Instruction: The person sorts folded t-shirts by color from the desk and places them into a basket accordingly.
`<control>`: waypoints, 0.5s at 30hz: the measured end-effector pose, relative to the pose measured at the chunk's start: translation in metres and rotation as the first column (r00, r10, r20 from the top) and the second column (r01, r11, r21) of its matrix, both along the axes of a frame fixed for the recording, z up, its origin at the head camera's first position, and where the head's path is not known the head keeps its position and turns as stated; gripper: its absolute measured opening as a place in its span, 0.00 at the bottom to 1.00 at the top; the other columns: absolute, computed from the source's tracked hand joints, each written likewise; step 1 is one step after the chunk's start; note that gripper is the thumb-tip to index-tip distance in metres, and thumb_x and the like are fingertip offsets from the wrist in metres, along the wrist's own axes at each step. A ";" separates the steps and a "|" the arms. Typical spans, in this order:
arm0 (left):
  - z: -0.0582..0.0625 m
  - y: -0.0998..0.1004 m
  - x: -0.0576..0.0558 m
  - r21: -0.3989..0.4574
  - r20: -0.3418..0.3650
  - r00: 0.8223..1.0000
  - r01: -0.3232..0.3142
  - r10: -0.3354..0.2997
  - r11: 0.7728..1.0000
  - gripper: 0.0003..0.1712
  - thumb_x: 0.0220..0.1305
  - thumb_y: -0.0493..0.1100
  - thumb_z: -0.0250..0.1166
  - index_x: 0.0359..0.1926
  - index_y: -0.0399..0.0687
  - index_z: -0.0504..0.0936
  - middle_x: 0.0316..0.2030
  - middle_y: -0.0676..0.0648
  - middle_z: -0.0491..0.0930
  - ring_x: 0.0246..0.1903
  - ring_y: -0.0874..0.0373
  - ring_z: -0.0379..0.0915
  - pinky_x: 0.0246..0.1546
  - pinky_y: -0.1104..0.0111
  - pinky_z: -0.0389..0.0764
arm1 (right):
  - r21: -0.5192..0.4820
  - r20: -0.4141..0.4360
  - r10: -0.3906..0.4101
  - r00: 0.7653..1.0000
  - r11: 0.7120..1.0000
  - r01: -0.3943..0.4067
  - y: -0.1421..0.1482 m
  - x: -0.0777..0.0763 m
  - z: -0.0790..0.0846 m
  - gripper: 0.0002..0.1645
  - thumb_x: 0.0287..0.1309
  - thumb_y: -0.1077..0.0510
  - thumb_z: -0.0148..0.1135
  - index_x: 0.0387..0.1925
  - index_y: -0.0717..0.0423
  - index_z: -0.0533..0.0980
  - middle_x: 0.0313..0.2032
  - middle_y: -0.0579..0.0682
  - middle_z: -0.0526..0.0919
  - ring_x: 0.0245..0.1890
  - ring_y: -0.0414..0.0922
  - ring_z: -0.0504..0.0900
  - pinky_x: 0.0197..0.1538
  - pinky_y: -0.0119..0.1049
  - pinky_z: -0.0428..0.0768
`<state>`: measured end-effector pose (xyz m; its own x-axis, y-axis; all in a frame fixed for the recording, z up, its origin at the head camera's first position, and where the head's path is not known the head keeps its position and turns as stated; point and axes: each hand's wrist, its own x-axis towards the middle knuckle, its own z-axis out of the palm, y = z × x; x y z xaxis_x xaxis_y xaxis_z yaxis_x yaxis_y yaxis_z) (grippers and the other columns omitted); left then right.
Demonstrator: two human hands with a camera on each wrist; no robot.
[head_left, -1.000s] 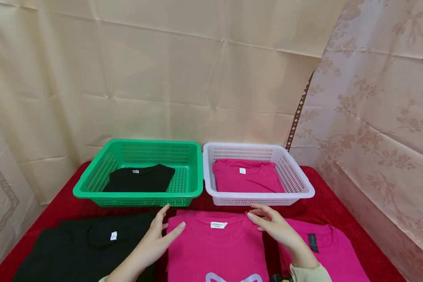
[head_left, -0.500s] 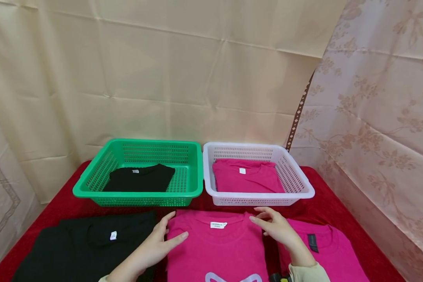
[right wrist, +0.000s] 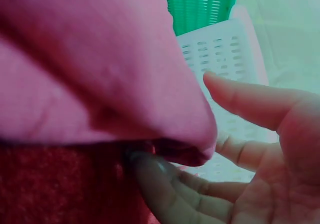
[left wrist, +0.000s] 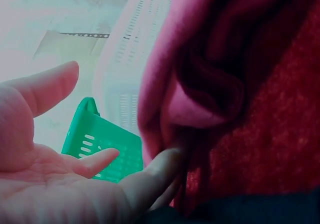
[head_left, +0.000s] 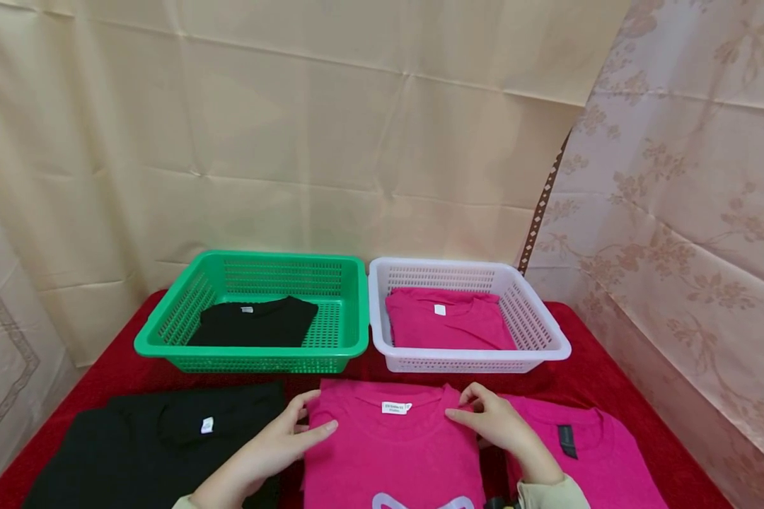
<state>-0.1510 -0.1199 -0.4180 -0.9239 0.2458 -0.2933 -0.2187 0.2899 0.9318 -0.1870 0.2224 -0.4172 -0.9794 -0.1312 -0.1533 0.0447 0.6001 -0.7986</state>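
The middle pink shirt (head_left: 391,456) lies folded on the red cloth (head_left: 121,375) of the desk (head_left: 624,396), with a white label (head_left: 396,408) at its 12 o'clock and a pale print (head_left: 390,500) at 6 o'clock, cut off by the lower edge of the head view.

The left hand (head_left: 285,437) is at the shirt's 10 o'clock edge, open, thumb spread from the fingers, some fingertips tucked beneath the fold. The right hand (head_left: 499,420) is at the 2 o'clock edge, also open; the right wrist view shows its thumb clear of the fabric and fingertips under the edge.

At 9 o'clock lies a black shirt (head_left: 134,452); at 3 o'clock, a second pink shirt (head_left: 601,463) with a dark tag (head_left: 567,441). The green basket (head_left: 251,351) stands at 11 o'clock, holding folded black clothing (head_left: 257,329). Just beside it, towards 1 o'clock, the white basket (head_left: 477,354) holds folded pink clothing (head_left: 448,331). A beige curtain (head_left: 293,127) hangs behind at 12 o'clock.
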 end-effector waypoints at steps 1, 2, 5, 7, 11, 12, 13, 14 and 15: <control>-0.001 0.000 -0.001 0.006 0.004 1.000 0.004 -0.004 1.000 0.43 0.66 0.53 0.65 0.73 0.39 0.56 0.65 0.29 0.61 0.58 0.38 0.68 0.49 0.50 0.81 | -0.009 0.006 0.011 1.000 1.000 -0.011 0.000 0.000 -0.001 0.20 0.55 0.52 0.71 0.39 0.58 0.71 0.30 0.52 0.79 0.24 0.44 0.79 0.23 0.42 0.84; -0.002 -0.001 -0.001 0.013 0.010 1.000 0.012 -0.012 1.000 0.43 0.67 0.52 0.64 0.72 0.39 0.56 0.65 0.29 0.62 0.58 0.39 0.68 0.48 0.51 0.82 | -0.020 0.013 0.023 1.000 1.000 -0.023 0.001 0.000 -0.001 0.20 0.55 0.52 0.71 0.39 0.58 0.71 0.29 0.52 0.78 0.24 0.44 0.79 0.23 0.42 0.84; -0.005 -0.002 -0.002 0.017 0.024 0.999 0.041 -0.042 0.999 0.42 0.67 0.53 0.64 0.72 0.38 0.57 0.61 0.30 0.66 0.55 0.42 0.70 0.45 0.54 0.83 | -0.080 0.045 0.072 0.996 0.994 -0.068 0.001 -0.001 -0.003 0.21 0.56 0.52 0.70 0.40 0.60 0.70 0.24 0.49 0.75 0.22 0.43 0.78 0.23 0.41 0.83; -0.007 -0.003 -0.002 0.028 0.037 0.997 0.069 -0.070 0.997 0.42 0.67 0.53 0.64 0.71 0.37 0.58 0.59 0.32 0.68 0.51 0.46 0.72 0.44 0.56 0.83 | -0.134 0.072 0.107 0.992 0.986 -0.097 0.002 -0.002 -0.003 0.21 0.58 0.53 0.70 0.41 0.61 0.69 0.23 0.47 0.72 0.21 0.42 0.76 0.23 0.39 0.82; -0.013 -0.002 -0.002 0.080 0.075 0.988 0.131 -0.137 0.988 0.40 0.68 0.53 0.62 0.71 0.37 0.58 0.60 0.35 0.69 0.48 0.52 0.74 0.44 0.58 0.84 | -0.259 0.139 0.186 0.973 0.955 -0.145 0.004 -0.005 -0.005 0.22 0.60 0.53 0.68 0.42 0.65 0.69 0.25 0.46 0.71 0.24 0.41 0.76 0.25 0.36 0.81; -0.014 -0.001 -0.002 0.095 0.083 0.985 0.145 -0.153 0.985 0.39 0.69 0.53 0.62 0.71 0.37 0.59 0.60 0.36 0.68 0.49 0.52 0.74 0.45 0.57 0.84 | -0.286 0.156 0.202 0.967 0.946 -0.152 0.004 -0.005 -0.006 0.22 0.60 0.53 0.68 0.43 0.65 0.69 0.27 0.47 0.72 0.25 0.41 0.77 0.26 0.36 0.81; -0.016 -0.001 -0.002 0.104 0.086 0.982 0.158 -0.167 0.982 0.39 0.69 0.52 0.62 0.71 0.38 0.59 0.61 0.36 0.67 0.51 0.51 0.73 0.47 0.56 0.84 | -0.311 0.171 0.220 0.960 0.937 -0.159 0.004 -0.006 -0.006 0.22 0.60 0.53 0.67 0.43 0.66 0.69 0.29 0.47 0.73 0.27 0.41 0.78 0.28 0.36 0.81; -0.016 0.000 -0.002 0.109 0.084 0.980 0.169 -0.179 0.980 0.38 0.69 0.52 0.62 0.71 0.38 0.60 0.62 0.36 0.67 0.53 0.50 0.71 0.49 0.55 0.83 | -0.331 0.183 0.237 0.954 0.929 -0.167 0.005 -0.006 -0.006 0.22 0.60 0.54 0.67 0.44 0.66 0.69 0.31 0.48 0.75 0.28 0.41 0.79 0.29 0.37 0.82; -0.017 0.001 -0.002 0.112 0.080 0.979 0.179 -0.189 0.977 0.38 0.68 0.52 0.62 0.71 0.39 0.61 0.62 0.36 0.66 0.55 0.48 0.70 0.51 0.54 0.82 | -0.350 0.193 0.255 0.947 0.920 -0.176 0.005 -0.006 -0.007 0.22 0.60 0.54 0.67 0.45 0.67 0.70 0.33 0.48 0.75 0.30 0.41 0.80 0.30 0.37 0.82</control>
